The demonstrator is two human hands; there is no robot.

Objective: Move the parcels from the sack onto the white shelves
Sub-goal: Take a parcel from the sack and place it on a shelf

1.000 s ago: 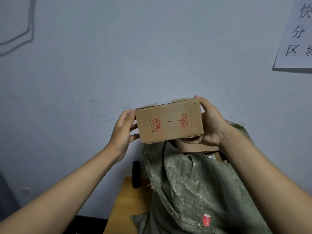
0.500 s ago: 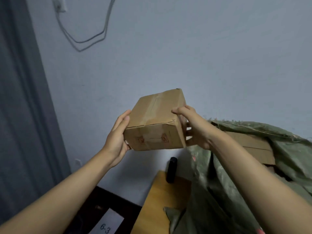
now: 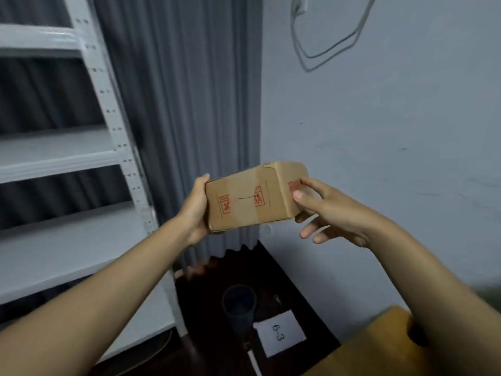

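Room corner here: pale blue-grey wall [image 3: 393,137] on the right, a pleated dark grey curtain [image 3: 189,104] next to it, dark floor [image 3: 222,272] below. White metal shelves [image 3: 54,156] stand at the left, three flat boards in view, with a punched upright post. A yellowish wooden counter [image 3: 379,346] corner pokes in bottom right.

One parcel [image 3: 249,199], a small brown cardboard box with red printed marks, is held up in the air in front of the curtain, just right of the shelves and not touching them. Left hand [image 3: 193,210] grips its left end, fingers wrapped behind. Right hand [image 3: 328,210] pinches the right end with thumb and fingertips, the lower fingers loose underneath.

On the floor: one dark round bin [image 3: 239,305], one white paper sheet [image 3: 280,335] marked 6-3. One thin white cable [image 3: 325,47] loops down the wall.
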